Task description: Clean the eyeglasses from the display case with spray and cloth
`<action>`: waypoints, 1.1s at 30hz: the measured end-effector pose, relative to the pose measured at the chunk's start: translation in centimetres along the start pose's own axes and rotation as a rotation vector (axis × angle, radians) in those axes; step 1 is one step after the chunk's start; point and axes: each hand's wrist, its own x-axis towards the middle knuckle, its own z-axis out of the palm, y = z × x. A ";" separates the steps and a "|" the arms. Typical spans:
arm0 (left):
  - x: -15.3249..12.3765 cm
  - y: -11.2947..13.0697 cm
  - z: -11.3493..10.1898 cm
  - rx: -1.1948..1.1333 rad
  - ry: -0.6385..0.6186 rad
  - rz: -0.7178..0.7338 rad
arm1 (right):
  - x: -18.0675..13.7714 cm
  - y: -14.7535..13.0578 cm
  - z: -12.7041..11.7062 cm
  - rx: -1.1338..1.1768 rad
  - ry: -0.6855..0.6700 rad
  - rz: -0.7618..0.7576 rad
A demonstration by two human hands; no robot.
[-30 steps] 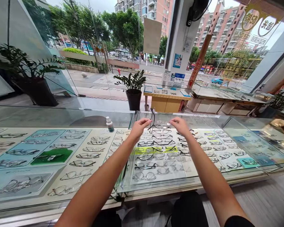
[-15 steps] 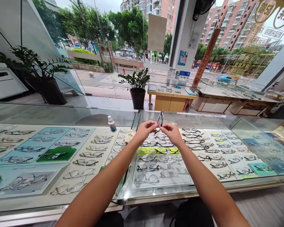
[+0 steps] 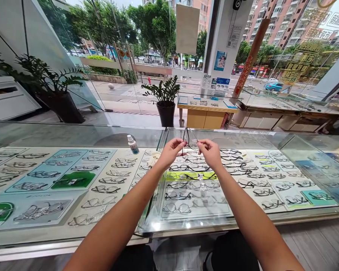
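A pair of dark-framed eyeglasses (image 3: 187, 136) is held up over the glass counter, between both my hands. My left hand (image 3: 173, 149) pinches the frame at its left side. With thumb and fingertips, my right hand (image 3: 209, 151) grips a thin temple arm of the same eyeglasses. Part of the frame is hidden behind my fingers. Just left of my left hand, a pale cloth (image 3: 154, 159) lies on the counter. A small white spray bottle (image 3: 132, 144) stands farther left.
Under the glass counter (image 3: 194, 222) are rows of eyeglasses, some on green and blue trays (image 3: 73, 181). Potted plants (image 3: 165, 113) stand behind it. A wooden cabinet (image 3: 205, 117) is by the window.
The eyeglasses have turned and their temple now stretches toward my right hand. My hands have moved farther apart, and the camera view has tilted slightly down.
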 end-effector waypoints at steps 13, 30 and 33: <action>0.6 -0.8 -1.3 0.194 -0.001 0.024 | -0.5 -0.9 -1.1 -0.370 0.236 -0.301; 0.1 -0.3 -0.4 0.116 0.056 0.040 | -1.0 -0.4 0.2 -0.678 -0.100 -0.449; 0.2 -0.1 -0.5 0.066 0.108 0.031 | -0.9 -0.3 0.0 -0.723 -0.064 -0.424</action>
